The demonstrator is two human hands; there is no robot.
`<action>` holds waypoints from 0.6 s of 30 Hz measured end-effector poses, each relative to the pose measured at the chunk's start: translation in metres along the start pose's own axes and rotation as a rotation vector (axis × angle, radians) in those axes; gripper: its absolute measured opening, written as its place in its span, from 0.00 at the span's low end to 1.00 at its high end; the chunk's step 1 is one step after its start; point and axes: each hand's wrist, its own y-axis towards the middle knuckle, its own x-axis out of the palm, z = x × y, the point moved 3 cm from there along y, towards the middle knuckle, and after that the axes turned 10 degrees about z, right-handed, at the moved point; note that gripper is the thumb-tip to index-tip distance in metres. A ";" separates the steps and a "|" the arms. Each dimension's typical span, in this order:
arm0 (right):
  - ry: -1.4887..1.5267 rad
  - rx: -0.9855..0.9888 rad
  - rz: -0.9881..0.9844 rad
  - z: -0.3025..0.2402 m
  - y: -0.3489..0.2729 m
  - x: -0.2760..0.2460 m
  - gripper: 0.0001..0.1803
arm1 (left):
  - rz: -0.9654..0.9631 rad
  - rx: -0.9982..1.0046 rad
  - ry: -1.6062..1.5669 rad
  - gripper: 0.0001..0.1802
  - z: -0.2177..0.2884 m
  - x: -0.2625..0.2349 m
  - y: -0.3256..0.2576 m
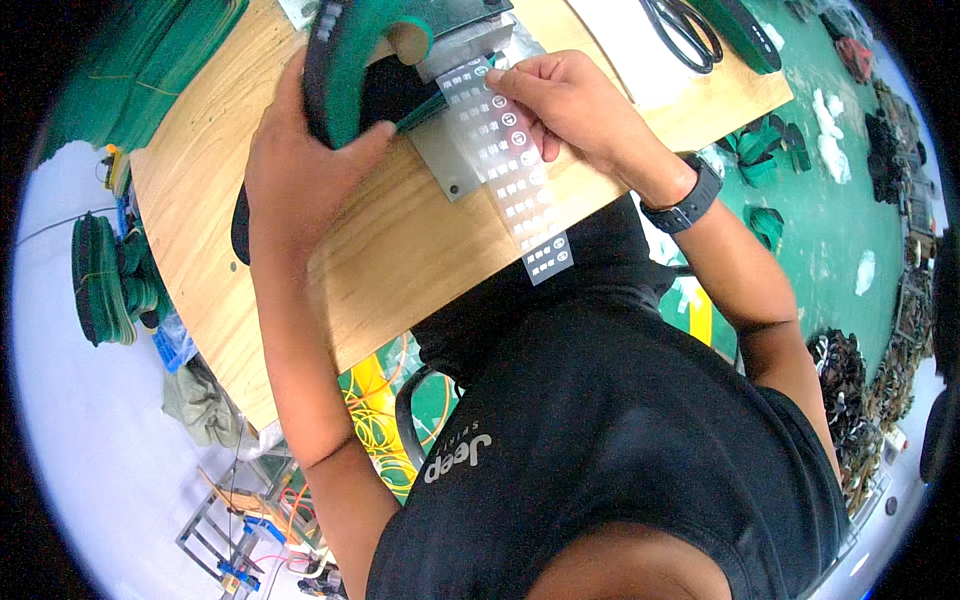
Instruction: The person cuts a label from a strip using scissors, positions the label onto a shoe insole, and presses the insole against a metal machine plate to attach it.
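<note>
My left hand (300,150) grips a green strap-like piece with a black edge (345,60), pressed against a dark part on the wooden table (400,280). My right hand (570,100) rests its fingertips on a long clear strip of small white labels (510,170). The strip lies over a grey metal plate (450,165) and hangs past the table's near edge. A black watch (690,195) sits on my right wrist.
Black scissors (685,30) lie at the table's far right beside a green band. Stacks of green straps (100,280) sit on the floor at left. Dark parts lie scattered on the green floor (850,160) at right. Yellow cables (375,410) hang under the table.
</note>
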 end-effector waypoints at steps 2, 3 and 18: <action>0.019 -0.008 0.020 -0.001 -0.003 -0.001 0.18 | -0.062 0.148 0.043 0.39 0.003 0.008 0.002; 0.025 -0.021 0.013 -0.002 -0.004 -0.002 0.18 | -0.104 0.132 0.047 0.41 0.004 0.009 0.004; 0.170 -0.058 0.061 0.002 0.001 -0.012 0.15 | 0.146 -0.155 -0.327 0.15 -0.025 -0.010 0.006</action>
